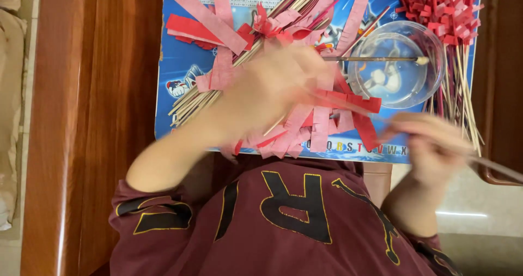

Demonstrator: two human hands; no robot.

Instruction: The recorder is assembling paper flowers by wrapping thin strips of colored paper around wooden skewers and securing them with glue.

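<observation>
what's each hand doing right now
Left hand: blurred, over the pink paper strips; grip cannot be told.
Right hand: fingers closed on a thin stick.

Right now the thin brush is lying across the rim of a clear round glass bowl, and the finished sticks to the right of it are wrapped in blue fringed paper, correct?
Not quite. In the head view the thin brush does lie across the clear round glass bowl, but the finished sticks are wrapped in red fringed paper, not blue.
</observation>
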